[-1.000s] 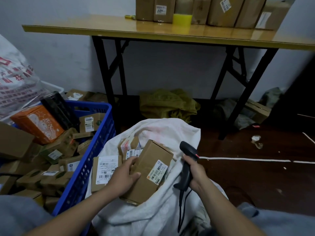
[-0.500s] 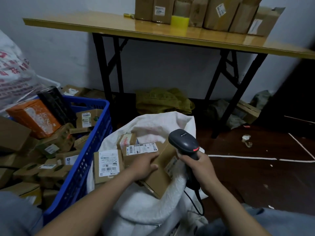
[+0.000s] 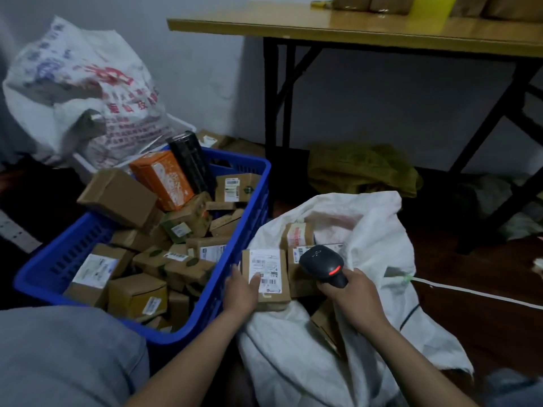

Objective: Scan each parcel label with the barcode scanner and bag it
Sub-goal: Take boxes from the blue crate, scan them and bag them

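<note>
A brown parcel with a white barcode label [image 3: 266, 267] stands at the mouth of the white woven sack [image 3: 379, 239]. My left hand [image 3: 239, 295] grips its left edge, thumb on the label. To its right, my right hand [image 3: 357, 298] grips the black barcode scanner [image 3: 321, 264], whose red light glows. The scanner head is over the sack, just right of the labelled parcel. More brown parcels lie in the sack, one with a red label [image 3: 296, 235]. The blue crate [image 3: 238, 163] on the left holds several more parcels.
An orange box [image 3: 163, 179] and a black box [image 3: 191, 163] lean at the back of the crate. A printed white bag [image 3: 88, 92] stands behind it. A wooden folding table [image 3: 352, 27] holds boxes; an olive sack [image 3: 361, 168] lies under it. My grey-clad knee [image 3: 67, 356] is at lower left.
My left hand let go of the large brown box, which sank into the sack, and took the white-labelled parcel to its left. The scanner lifted and tilted over the sack. My view swung left.
</note>
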